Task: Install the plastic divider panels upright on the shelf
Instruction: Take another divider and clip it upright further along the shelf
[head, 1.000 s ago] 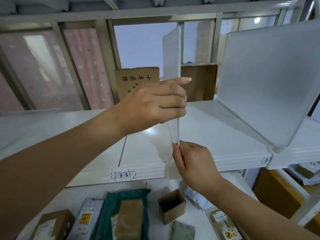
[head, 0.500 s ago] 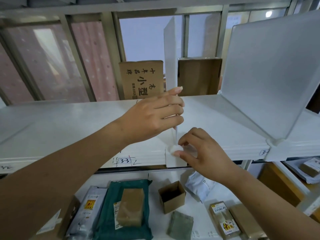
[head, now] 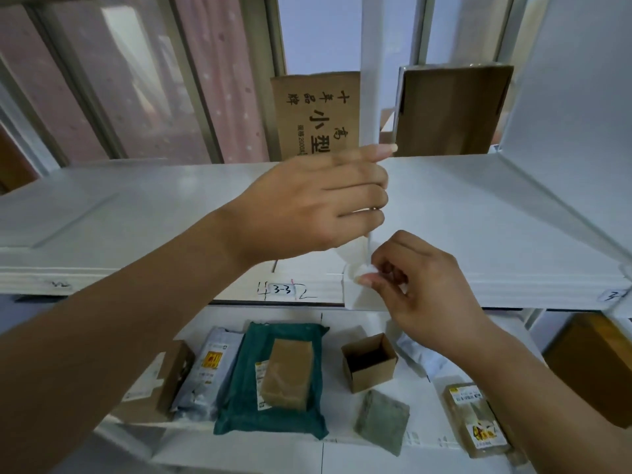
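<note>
A white plastic divider panel [head: 369, 63] is held upright, seen nearly edge-on, with its foot at the front lip of the white shelf [head: 136, 217], just right of the frame's centre. Its front edge is gripped by the left hand [head: 318, 203], whose fingers are curled round it while the forefinger is laid along the panel toward 3 o'clock. At the panel's foot, at 5 o'clock from the left hand, a white clip [head: 360, 295] is seated over the shelf's lip. Its top is pinched between the thumb and curled fingers of the right hand [head: 420, 285].

A handwritten label reading "3-3" [head: 282, 289] is stuck on the lip at 9 o'clock from the clip. A second divider panel [head: 574, 97] is seen standing at 2 o'clock from the first. Behind the held panel, a printed cardboard box [head: 314, 114] is placed at 11 o'clock from the left hand and a plain brown box [head: 451, 111] at 1 o'clock.

On the lower shelf, at 6 o'clock, a green mailer [head: 239, 388] is laid flat with a brown parcel [head: 287, 374] on top. A small open carton [head: 369, 360] is set at 3 o'clock from it, with a grey-green packet [head: 381, 419] just below the carton.
</note>
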`<state>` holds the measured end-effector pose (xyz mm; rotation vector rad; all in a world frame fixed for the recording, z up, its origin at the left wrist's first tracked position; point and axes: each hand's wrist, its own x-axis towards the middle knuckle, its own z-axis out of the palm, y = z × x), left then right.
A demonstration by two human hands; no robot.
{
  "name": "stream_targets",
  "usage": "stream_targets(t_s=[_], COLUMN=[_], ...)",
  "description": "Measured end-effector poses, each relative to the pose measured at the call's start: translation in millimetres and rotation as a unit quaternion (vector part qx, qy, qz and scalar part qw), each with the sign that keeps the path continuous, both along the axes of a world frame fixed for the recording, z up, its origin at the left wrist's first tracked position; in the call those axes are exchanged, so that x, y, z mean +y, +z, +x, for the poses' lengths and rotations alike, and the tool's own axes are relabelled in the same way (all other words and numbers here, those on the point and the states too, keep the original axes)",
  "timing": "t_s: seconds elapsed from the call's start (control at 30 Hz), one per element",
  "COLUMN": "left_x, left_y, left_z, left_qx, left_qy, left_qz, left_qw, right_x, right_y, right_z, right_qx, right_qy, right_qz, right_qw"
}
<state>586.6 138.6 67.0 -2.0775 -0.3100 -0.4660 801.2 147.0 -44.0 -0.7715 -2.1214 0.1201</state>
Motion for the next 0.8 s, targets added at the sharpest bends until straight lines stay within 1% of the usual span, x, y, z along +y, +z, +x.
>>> stream_targets(t_s=[0.17,0.33,0.53,0.7,0.8], left_x=[-17,-19,-17,-15,-13], left_y=[4,9,9,2,-3], left_z=[-50,-73,-97,-100,-101], left_qx=[-0.011,-0.005,-0.006,-0.035,-0.051], left_qy=[0.033,0.013,-0.019,-0.025,-0.028], left_qz=[-0.013,-0.007,-0.024,-0.053,-0.065], left_qw=[0.999,1.000,1.000,0.998,0.996], right_x=[-6,-12,-19,-14,-13], right_y=[4,1,-1,2,9], right_z=[-49,-80,-107,-103,-108], right_qx=[-0.009,0.012,0.023,0.016,0.026], right_qy=[0.013,-0.010,-0.034,-0.006,-0.024], right_qz=[-0.002,-0.001,-0.004,-0.036,-0.071], right_qw=[1.000,1.000,0.999,0.999,0.997])
